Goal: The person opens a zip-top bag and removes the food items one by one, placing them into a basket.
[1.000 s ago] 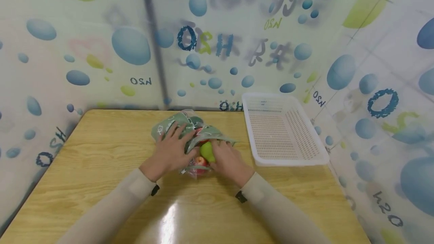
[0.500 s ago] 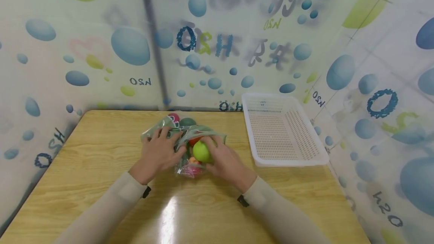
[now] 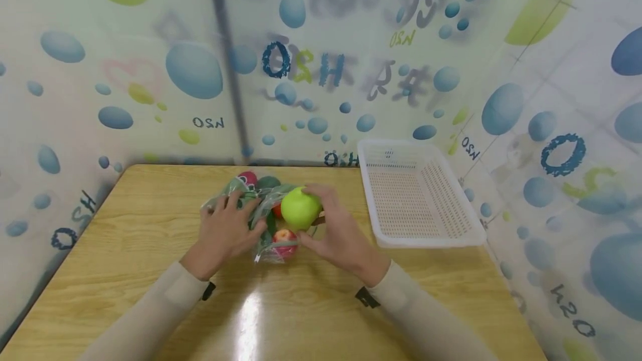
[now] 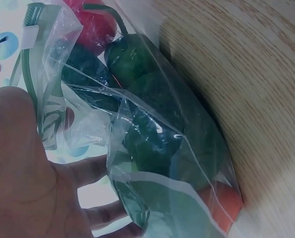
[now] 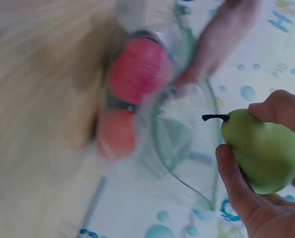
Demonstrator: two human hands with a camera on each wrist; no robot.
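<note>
The left hand (image 3: 225, 233) lies with its fingers spread over the left side of the bag (image 4: 162, 203), near the middle of the counter (image 3: 150, 227) towards its far edge; whether the thumb grips any film cannot be told. Its best work here is probably steady, light pressure on loose plastic rather than on the produce inside, so the bag does not ride up. The pear (image 3: 300, 209) is held up at the bag's right side, its stem free, pinched between the thumb and fingers of the right hand (image 3: 346, 238). Drawing it out of the bag looks like the step in hand; a hold around its broad body, not the stem, with a lift upward before any sideways move, should clear the film.

The likeliest snag is the green seal (image 4: 29, 74) along the bag's mouth, which could catch on fruit or fingers. At the bag's far end sit a round red piece (image 3: 248, 179) and, right of it, a dark green one (image 3: 268, 182). At the near end an apple (image 3: 284, 243) sits just beside the right thumb and might be knocked. Well to the right, at the counter's far right corner, stands a white basket (image 3: 408, 202), its left rim facing the right hand.
</note>
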